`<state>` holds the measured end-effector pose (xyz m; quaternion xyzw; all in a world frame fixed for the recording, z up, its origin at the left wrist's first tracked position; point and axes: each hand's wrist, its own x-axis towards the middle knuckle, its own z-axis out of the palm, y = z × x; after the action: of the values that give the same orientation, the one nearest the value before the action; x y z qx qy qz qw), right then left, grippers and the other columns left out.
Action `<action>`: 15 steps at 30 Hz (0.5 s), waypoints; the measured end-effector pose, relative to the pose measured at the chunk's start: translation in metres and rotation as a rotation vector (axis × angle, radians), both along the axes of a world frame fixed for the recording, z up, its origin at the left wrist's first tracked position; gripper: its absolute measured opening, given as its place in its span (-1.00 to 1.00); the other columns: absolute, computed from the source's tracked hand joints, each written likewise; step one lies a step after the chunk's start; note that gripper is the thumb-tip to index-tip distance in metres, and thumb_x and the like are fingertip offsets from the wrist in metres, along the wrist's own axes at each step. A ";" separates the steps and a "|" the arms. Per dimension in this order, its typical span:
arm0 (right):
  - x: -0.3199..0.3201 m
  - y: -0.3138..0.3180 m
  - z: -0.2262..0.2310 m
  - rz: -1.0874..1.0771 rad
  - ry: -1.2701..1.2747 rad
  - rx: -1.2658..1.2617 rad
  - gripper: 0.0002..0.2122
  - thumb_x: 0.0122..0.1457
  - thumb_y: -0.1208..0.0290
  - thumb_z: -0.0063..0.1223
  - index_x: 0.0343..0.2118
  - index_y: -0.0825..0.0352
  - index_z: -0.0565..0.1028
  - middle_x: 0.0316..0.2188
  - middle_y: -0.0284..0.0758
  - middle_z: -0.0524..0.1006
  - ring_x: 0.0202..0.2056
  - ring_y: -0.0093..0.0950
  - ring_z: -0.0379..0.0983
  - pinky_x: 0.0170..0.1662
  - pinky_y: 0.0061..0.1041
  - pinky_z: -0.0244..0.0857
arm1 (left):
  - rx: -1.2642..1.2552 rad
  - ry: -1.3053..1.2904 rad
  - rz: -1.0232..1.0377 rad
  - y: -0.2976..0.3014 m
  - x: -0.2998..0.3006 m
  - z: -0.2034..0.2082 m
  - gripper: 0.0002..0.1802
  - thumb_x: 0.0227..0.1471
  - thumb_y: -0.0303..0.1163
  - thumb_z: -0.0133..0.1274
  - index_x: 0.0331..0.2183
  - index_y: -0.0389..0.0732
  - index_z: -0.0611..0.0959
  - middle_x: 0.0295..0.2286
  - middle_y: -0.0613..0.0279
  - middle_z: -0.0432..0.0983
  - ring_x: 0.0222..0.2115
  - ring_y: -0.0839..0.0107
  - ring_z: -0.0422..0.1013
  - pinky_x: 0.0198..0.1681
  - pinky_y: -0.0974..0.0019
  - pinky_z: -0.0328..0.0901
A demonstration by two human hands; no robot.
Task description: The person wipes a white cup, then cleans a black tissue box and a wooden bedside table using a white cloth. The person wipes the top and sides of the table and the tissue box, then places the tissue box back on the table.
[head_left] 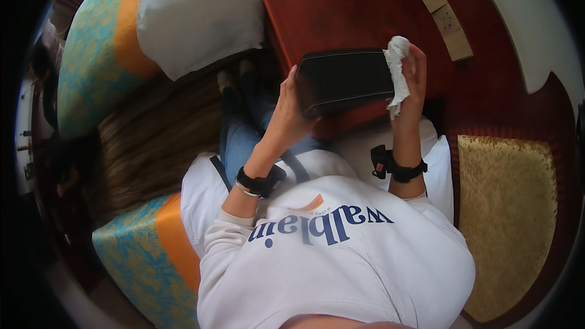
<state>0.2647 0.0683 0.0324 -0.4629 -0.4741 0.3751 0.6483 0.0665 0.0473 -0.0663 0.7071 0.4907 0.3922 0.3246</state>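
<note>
My left hand (291,117) gripped one end of a black, pale-stitched, leather-like box (346,80), most fingers hidden behind it; my right hand (412,94) held a crumpled white cloth or tissue (397,73) against the other. Between my 2 hands, the box blocked part of a red-brown wooden tabletop (341,15).

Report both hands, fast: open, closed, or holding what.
Left hand: holding the left end of a black, leather-look rectangular box with pale stitching.
Right hand: holding a crumpled white tissue or cloth against the box's right end.
</note>
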 end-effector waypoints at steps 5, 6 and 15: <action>0.001 -0.003 0.013 -0.015 -0.674 0.077 -0.76 0.18 0.29 0.00 -0.12 0.24 0.40 -0.28 -0.34 0.42 -0.23 -0.50 0.39 -0.18 -0.56 0.26 | 0.002 -0.246 -0.030 -0.001 0.002 0.013 0.21 -0.39 -0.56 0.34 0.20 -0.21 -0.08 0.03 -0.06 0.13 0.08 0.04 0.15 0.12 0.16 0.16; -0.004 -0.002 0.020 -0.054 -0.851 0.142 -0.82 0.16 0.35 0.01 -0.19 0.25 0.40 -0.32 -0.31 0.42 -0.30 -0.44 0.44 -0.26 -0.52 0.33 | -0.011 -0.340 -0.024 0.000 0.003 0.025 0.15 -0.39 -0.56 0.35 0.19 -0.20 0.01 0.02 -0.01 0.16 0.06 0.10 0.19 0.11 0.19 0.16; -0.064 -0.007 0.034 -0.106 -1.510 0.232 -0.80 0.03 0.46 0.03 -0.28 0.23 0.31 -0.45 -0.37 0.33 -0.51 -0.46 0.45 -0.57 -0.54 0.33 | 0.027 -0.232 -0.072 0.010 -0.006 0.041 0.17 -0.51 -0.45 0.43 0.13 -0.19 0.09 -0.06 0.02 0.22 -0.04 0.03 0.26 0.00 0.18 0.25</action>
<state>0.2010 0.0612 0.0667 -0.5447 -0.8020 -0.1269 0.2100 0.0602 0.0569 -0.0248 0.6786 0.4187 0.4660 0.3834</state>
